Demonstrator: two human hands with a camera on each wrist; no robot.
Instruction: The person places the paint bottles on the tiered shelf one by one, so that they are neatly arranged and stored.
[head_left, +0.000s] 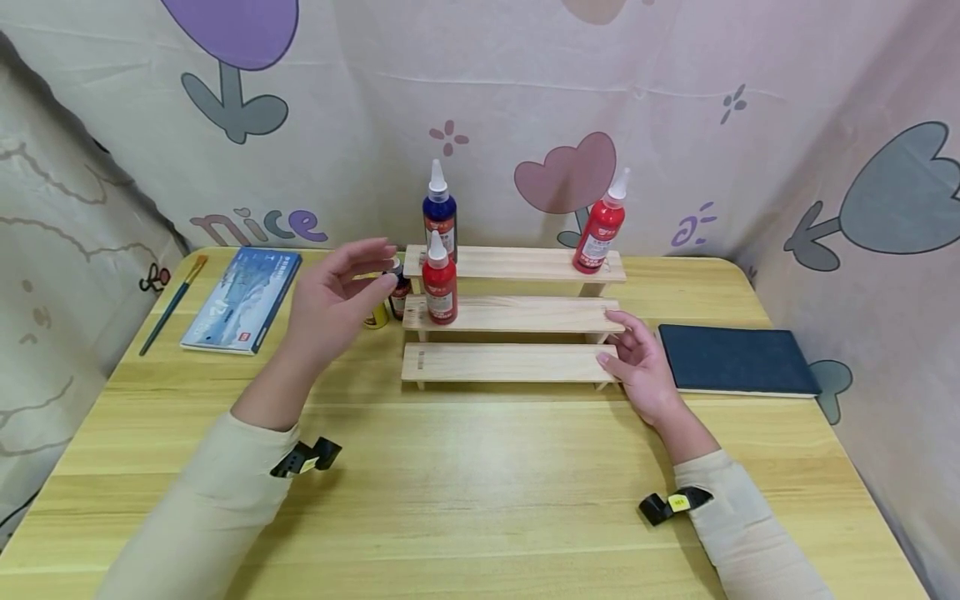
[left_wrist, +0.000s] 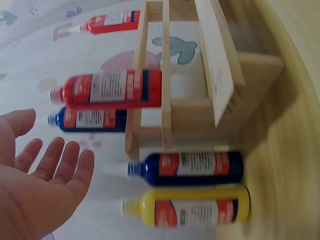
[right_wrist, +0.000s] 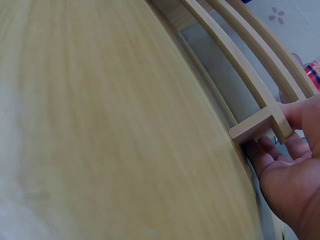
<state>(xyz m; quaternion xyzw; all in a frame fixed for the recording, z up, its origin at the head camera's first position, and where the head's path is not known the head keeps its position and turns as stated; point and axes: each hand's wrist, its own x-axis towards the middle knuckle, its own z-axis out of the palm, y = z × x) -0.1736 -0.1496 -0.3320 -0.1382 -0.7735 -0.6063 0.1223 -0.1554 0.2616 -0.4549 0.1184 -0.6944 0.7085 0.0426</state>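
A three-tier wooden shelf [head_left: 510,362] stands on the table. My right hand [head_left: 641,371] grips its right end, thumb by the lowest board and fingers around the side. On the middle tier, at the left, a red paint bottle [head_left: 440,287] stands upright. The top tier bears a blue paint bottle [head_left: 440,212] at the left and another red paint bottle [head_left: 600,233] at the right. My left hand [head_left: 330,300], holding nothing, hovers left of the shelf with its fingers extended. Beyond it, a dark blue bottle [left_wrist: 195,168] and a yellow bottle [left_wrist: 195,207] stand beside the shelf, partly hidden in the head view.
At the left of the table [head_left: 480,483] lie a paintbrush [head_left: 174,304] and a blue-covered pad [head_left: 243,296]. A dark notebook [head_left: 738,360] lies right of the shelf. Behind everything hangs a patterned cloth [head_left: 360,125].
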